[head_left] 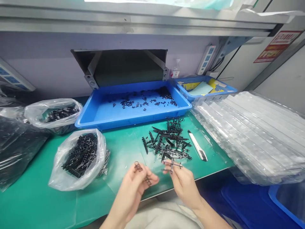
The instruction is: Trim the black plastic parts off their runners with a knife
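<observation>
Left hand: my left hand (135, 183) pinches a small black plastic ring piece (137, 166) above the green mat (124, 149).
Right hand: my right hand (182, 179) grips a black cross-shaped plastic sprue (172, 164), just before the black sprue pile (170, 140).

Over the green tabletop (35, 197), the left hand (137, 183) pinches a small black plastic ring piece (137, 166); the right hand (182, 179) grips a black plastic sprue frame (172, 164).

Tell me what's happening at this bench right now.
A person sits at a green-topped bench. Their left hand pinches small black plastic bits, and their right hand holds a black plastic frame piece. Just beyond lies a pile of black frames beside a white utility knife. A blue tray holds loose small black parts, and two clear bags are full of more frames.
</observation>
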`<state>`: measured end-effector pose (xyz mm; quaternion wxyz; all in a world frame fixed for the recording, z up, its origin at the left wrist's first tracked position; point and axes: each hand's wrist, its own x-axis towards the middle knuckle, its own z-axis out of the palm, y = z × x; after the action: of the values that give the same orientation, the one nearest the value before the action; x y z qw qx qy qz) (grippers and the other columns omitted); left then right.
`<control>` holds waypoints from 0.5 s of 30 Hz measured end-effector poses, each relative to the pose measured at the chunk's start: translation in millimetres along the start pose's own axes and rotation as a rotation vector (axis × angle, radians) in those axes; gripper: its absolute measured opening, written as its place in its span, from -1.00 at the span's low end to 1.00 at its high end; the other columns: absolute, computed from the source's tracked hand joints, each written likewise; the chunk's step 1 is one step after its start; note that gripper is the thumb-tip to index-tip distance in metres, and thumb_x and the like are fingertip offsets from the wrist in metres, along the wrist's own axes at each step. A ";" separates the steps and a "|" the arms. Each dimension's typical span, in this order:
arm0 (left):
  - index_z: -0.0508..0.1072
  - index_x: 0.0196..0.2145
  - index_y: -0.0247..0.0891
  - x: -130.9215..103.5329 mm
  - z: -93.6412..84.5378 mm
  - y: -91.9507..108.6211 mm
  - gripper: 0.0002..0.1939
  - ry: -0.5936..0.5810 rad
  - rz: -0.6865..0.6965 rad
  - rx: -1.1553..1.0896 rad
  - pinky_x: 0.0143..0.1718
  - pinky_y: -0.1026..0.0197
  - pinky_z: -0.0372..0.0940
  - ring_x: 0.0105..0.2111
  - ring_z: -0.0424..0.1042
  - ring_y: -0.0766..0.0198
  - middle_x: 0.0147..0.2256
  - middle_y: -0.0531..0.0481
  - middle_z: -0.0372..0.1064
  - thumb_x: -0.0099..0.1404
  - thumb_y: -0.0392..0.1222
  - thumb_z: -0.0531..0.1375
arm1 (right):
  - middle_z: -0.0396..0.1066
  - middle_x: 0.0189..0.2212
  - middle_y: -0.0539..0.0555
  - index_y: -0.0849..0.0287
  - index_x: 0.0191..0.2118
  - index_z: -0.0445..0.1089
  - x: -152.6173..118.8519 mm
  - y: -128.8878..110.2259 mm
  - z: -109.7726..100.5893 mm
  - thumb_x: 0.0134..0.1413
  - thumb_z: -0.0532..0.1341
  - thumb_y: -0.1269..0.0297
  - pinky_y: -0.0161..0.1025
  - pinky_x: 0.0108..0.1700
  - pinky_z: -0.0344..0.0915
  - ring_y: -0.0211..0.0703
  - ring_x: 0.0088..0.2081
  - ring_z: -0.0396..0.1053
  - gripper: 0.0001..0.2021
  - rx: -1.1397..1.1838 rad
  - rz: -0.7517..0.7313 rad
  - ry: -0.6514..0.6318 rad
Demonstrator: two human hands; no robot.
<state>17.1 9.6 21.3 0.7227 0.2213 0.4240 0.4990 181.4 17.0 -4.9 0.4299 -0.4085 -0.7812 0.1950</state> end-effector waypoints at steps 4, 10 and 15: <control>0.28 -0.50 -0.31 9.7 -6.8 17.3 -0.73 -0.155 -0.149 0.190 -0.75 0.47 -0.26 -0.74 -0.16 0.62 -0.60 0.18 0.12 0.02 -0.11 0.29 | 0.40 -0.45 0.11 0.22 -0.14 0.30 -7.9 -5.2 -22.2 0.18 -0.12 0.50 -0.28 -0.42 0.31 -0.16 -0.44 0.33 -0.71 0.091 -0.037 -0.353; 0.22 -0.44 -0.27 18.1 -2.2 12.3 -0.55 -0.337 -0.314 0.314 -0.74 0.42 -0.30 -0.70 -0.15 0.60 -0.57 0.20 0.12 -0.11 -0.01 0.37 | 0.31 -0.50 0.10 0.25 -0.25 0.30 -17.2 -1.5 -34.2 0.10 -0.16 0.57 -0.28 -0.47 0.21 -0.14 -0.47 0.22 -0.68 -0.004 0.008 -0.468; 0.21 -0.52 -0.31 17.9 -5.2 -6.5 -0.52 -0.345 -0.384 0.230 -0.75 0.41 -0.33 -0.74 -0.19 0.62 -0.67 0.24 0.00 -0.15 0.02 0.39 | 0.31 -0.51 0.10 0.22 -0.32 0.29 -20.2 2.5 -27.2 0.05 -0.16 0.60 -0.28 -0.50 0.20 -0.13 -0.47 0.21 -0.68 0.026 -0.023 -0.424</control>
<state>18.7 22.7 6.7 0.8356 0.2992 0.3826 0.2565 211.2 1.0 -1.8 0.2631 -0.3437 -0.8563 0.2817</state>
